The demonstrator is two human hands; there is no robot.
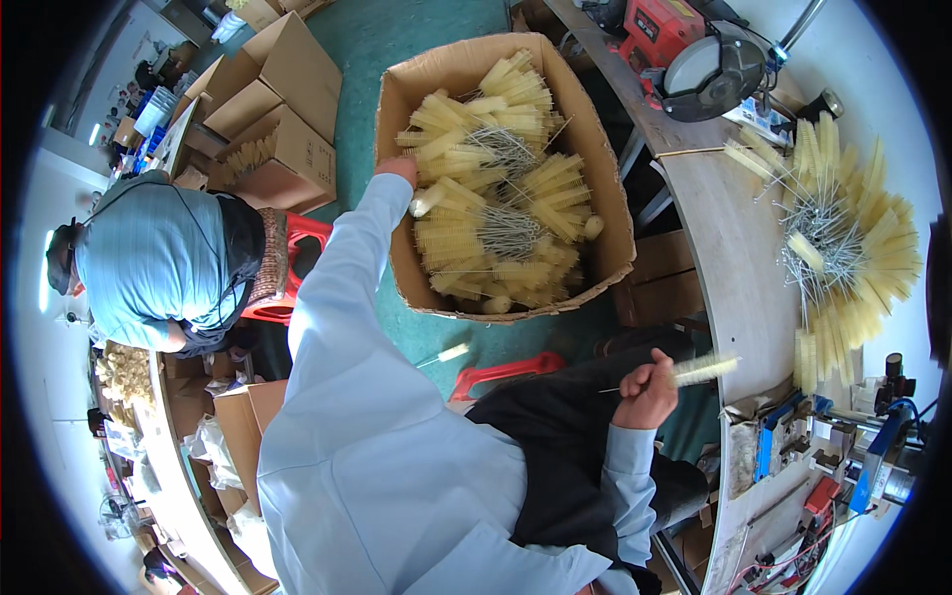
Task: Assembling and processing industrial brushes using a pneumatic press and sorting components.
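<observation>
Brush (706, 371) is grasped at its stem (608, 390) by right hand (647, 392), likely sparing bristles (719, 367); left hand (399, 170) is placed at rim of carton (597, 149), grip cannot be told.

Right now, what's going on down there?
The right hand holds a pale bristled brush. The left hand is at the left rim of a cardboard box full of similar brushes. Another brush pile lies on the workbench at right; a co-worker sits at left.
</observation>
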